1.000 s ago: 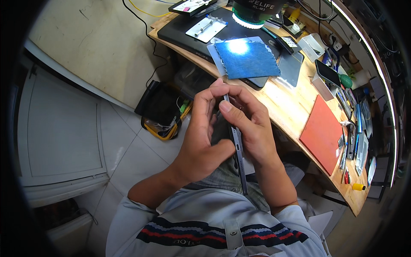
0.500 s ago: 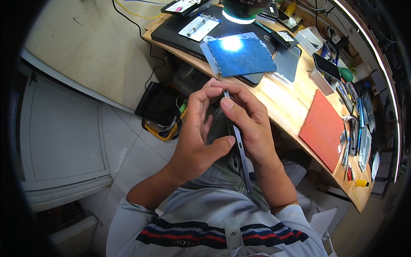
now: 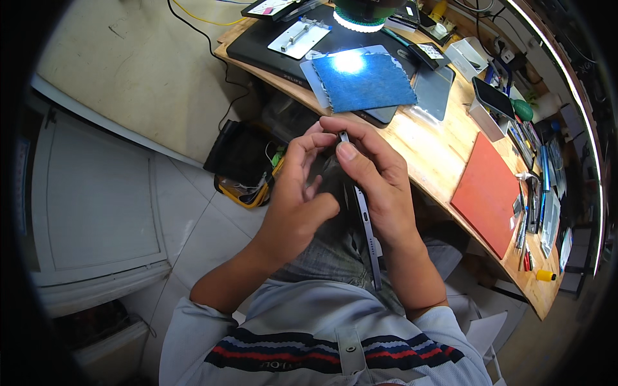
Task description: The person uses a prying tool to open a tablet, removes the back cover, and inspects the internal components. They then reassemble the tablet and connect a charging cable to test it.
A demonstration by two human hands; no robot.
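Note:
A slim phone (image 3: 367, 225) is held edge-on above my lap, its grey-blue side with a port and a row of small holes facing up. My right hand (image 3: 381, 174) wraps round its far part, with the thumb along the edge near the far end. My left hand (image 3: 297, 186) curls on the other side, its fingertips at the phone's far end and its thumb bent clear of the edge. A dark thin shape shows beside the phone's left face; I cannot make out what it is. Both flat faces are mostly hidden.
Ahead is a wooden workbench (image 3: 428, 151) with a blue cloth (image 3: 367, 83) under a round lamp (image 3: 359, 24). An orange mat (image 3: 487, 196), several hand tools and another phone (image 3: 494, 98) lie to the right. A black bag (image 3: 235, 154) stands on the floor at left.
My left thumb has lifted off the phone's edge and bent back to the left. The phone and my right hand have shifted slightly right.

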